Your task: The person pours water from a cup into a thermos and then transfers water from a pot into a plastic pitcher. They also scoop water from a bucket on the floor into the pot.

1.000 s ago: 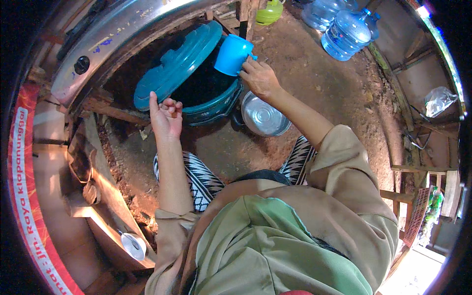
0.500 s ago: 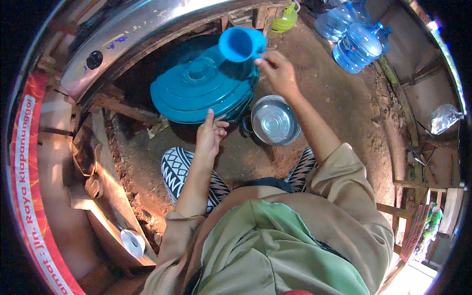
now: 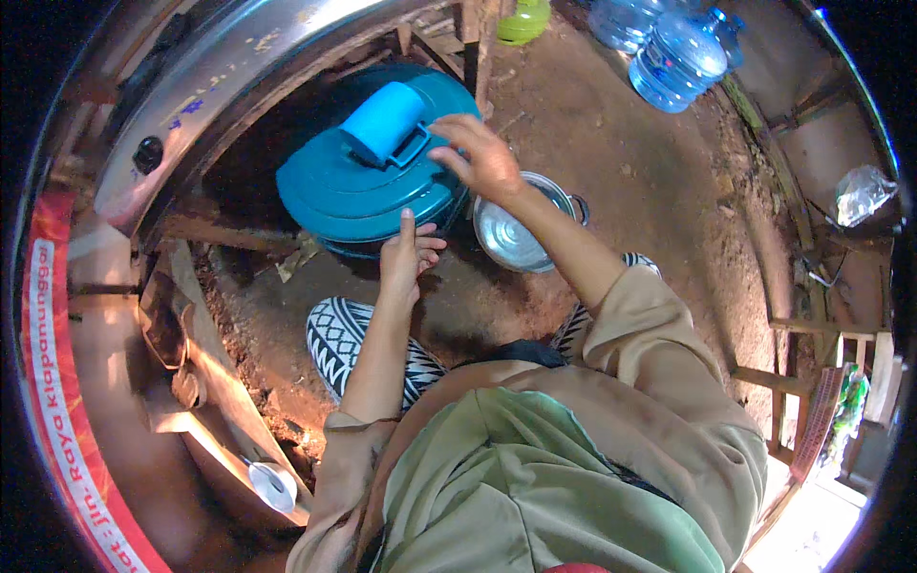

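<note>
On the dirt floor (image 3: 621,191), a blue scoop (image 3: 384,122) lies on the teal bin lid (image 3: 363,181); right hand (image 3: 482,158) hovers beside it, fingers apart, left hand (image 3: 409,253) touching the rim; the scoop could roll off the domed lid

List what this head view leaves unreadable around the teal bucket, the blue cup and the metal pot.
- Teal bucket: its contents are hidden by the teal lid.
- Blue cup: lying on the lid, its opening faces away, so the inside is unseen.
- Metal pot: partly covered by the right forearm; whether it holds anything is unclear.
- Right hand: contact with the cup handle cannot be told.
- Left hand: the bucket wall behind it is covered.
</note>
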Motion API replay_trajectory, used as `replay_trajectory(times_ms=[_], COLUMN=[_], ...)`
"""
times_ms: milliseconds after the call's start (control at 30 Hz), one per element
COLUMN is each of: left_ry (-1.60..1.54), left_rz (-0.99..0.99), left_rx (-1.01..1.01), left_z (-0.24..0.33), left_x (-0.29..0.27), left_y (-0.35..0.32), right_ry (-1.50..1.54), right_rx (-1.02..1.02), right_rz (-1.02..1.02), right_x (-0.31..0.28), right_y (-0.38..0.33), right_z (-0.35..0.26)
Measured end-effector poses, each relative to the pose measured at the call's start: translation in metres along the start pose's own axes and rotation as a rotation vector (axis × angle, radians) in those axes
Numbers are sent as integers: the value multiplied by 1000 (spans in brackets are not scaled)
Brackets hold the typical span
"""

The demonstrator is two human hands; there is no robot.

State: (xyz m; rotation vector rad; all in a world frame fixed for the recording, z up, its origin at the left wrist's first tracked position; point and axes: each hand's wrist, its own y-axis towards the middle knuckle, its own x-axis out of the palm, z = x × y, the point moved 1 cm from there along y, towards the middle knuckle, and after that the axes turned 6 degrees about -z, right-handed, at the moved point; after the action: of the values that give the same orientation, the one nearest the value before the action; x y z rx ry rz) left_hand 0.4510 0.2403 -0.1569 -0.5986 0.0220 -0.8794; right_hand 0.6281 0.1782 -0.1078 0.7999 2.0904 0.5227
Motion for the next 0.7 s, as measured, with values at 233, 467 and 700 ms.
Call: replay_trajectory(times_ms=[233, 467, 700], left_ry=[482, 647, 386], left_rz=[-354, 57, 264], left_rx=[-58, -95, -172], left_z=[-78, -153, -197], left_x=[13, 15, -15], left_y=[47, 123, 167], right_ry=[-486, -203, -194], right_rx=[1227, 1425, 1397], right_rz=[-189, -245, -172], right_x=[-92, -71, -58], right_y=[-151, -239, -239], right_z=[175, 234, 249])
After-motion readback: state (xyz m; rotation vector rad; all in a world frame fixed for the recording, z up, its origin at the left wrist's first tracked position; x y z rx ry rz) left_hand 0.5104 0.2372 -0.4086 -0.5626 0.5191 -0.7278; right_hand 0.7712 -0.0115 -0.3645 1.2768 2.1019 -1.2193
